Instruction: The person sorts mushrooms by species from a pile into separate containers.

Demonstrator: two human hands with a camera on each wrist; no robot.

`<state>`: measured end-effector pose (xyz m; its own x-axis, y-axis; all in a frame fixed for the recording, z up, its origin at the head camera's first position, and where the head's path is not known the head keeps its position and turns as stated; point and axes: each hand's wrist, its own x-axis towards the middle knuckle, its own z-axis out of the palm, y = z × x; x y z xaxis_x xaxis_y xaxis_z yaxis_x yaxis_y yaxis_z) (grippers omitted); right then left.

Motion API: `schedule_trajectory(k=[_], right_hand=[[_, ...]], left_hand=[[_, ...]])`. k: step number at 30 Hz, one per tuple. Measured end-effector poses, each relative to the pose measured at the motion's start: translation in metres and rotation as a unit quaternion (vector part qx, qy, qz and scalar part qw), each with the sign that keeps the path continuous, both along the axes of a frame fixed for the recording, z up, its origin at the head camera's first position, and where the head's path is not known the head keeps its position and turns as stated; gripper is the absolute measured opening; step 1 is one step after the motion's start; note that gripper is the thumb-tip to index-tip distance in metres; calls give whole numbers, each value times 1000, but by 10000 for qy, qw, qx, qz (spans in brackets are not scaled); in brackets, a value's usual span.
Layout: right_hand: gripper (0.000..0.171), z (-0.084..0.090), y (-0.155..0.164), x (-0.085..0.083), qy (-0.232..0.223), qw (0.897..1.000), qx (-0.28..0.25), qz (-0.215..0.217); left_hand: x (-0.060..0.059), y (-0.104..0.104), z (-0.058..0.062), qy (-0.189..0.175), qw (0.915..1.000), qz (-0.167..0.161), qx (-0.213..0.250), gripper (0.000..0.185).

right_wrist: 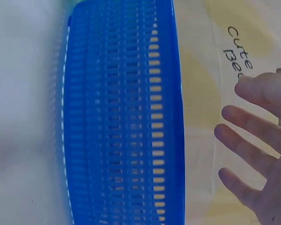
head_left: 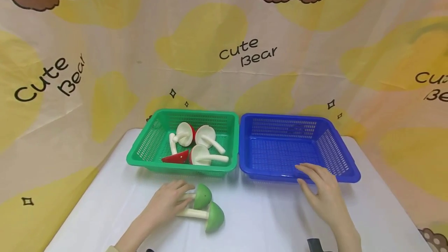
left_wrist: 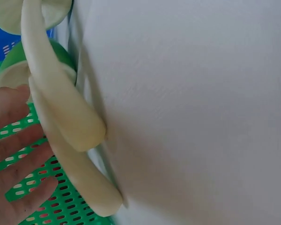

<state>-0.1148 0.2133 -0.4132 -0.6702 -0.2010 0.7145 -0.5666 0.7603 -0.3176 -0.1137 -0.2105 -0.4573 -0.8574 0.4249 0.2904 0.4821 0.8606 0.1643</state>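
Two toy mushrooms with green caps and pale stems lie side by side on the white table; the farther mushroom [head_left: 203,196] is partly hidden by my left hand [head_left: 168,200]. The nearer mushroom [head_left: 215,217] has its cap toward the right. In the left wrist view, the fingers [left_wrist: 23,164] of that hand are spread beside the stems, with the thumb tip right at the farther stem [left_wrist: 75,173]. My right hand [head_left: 323,193] hovers by the front rim of a blue basket [head_left: 280,147], fingers loosely bent and holding nothing.
A green basket [head_left: 182,168] stands left of the blue one and holds several red-capped toy mushrooms [head_left: 200,154] with white stems. Behind both baskets hangs a patterned cloth [head_left: 210,84]. The white table [head_left: 259,221] spreads out in front of them.
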Motion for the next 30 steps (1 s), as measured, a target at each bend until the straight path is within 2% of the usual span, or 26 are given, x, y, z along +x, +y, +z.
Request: schedule_trajectory(k=[5, 9, 17, 22, 30], right_hand=[[44, -3, 11, -1, -249, 9992, 53, -312], [40, -6, 18, -1, -400, 9969, 194, -646], [39, -13, 31, -1, -932, 9827, 587, -1489], [34, -16, 34, 0, -1086, 9789, 560, -1636], [29, -20, 34, -2, -946, 9800, 505, -1677]], left_hand=[[-1, -1, -7, -111, 9998, -115, -74, 30], [-1, -1, -8, -209, 9996, -166, -97, 27], [-3, 2, -9, -38, 9995, -300, -79, 26], [-4, 1, -13, 111, 9995, -279, -12, 25], [-3, 3, -15, 442, 9985, -301, 67, 26]])
